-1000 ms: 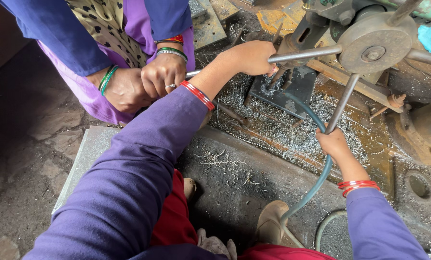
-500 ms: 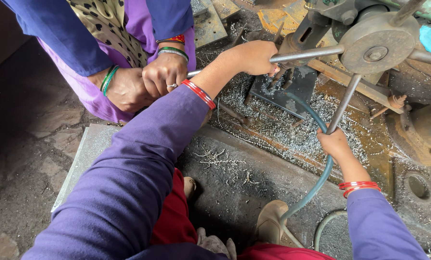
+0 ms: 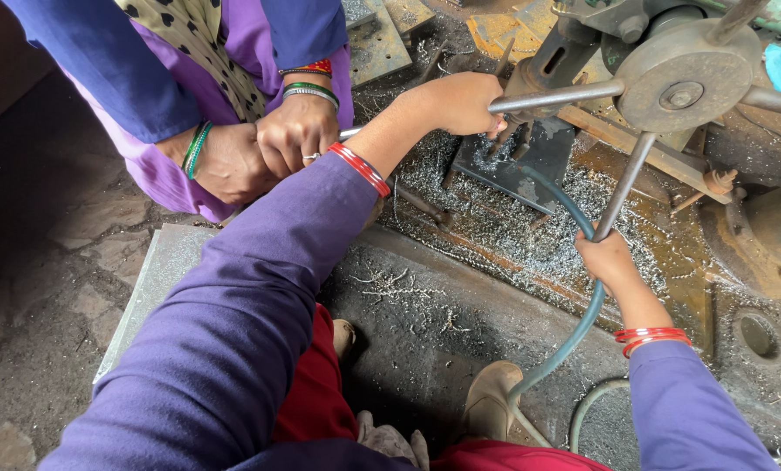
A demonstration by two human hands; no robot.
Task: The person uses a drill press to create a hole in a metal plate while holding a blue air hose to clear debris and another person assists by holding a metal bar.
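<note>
Seen from above, a person in purple sleeves works the spoked handle of a heavy, rusty machine. The left hand (image 3: 462, 102) is closed in a full fist around a horizontal steel bar (image 3: 554, 97), one spoke that runs out from the round metal hub (image 3: 683, 71) at the upper right of the view. The right hand (image 3: 609, 260) is wrapped tight around the lower end of a second bar (image 3: 624, 185), which slants down and leftward from the same hub. Both wrists carry red bangles (image 3: 360, 169) (the right wrist's set sits just above the purple cuff). A blue-green hose (image 3: 582, 318) curves down past the right hand, passing just beside it, toward the bottom of the view. Under the hub lies a dark metal plate (image 3: 506, 174), and the machine bed around it is strewn with shiny metal shavings (image 3: 530, 231). At the upper left stands another person in a blue and purple garment, whose two hands (image 3: 260, 148) are clasped together close to the worker's left forearm, wearing green and red bangles; what those hands grip cannot be made out. Near the bottom, a tan shoe (image 3: 488, 403) rests on the grimy grey floor (image 3: 50, 262), next to red trouser cloth.
</note>
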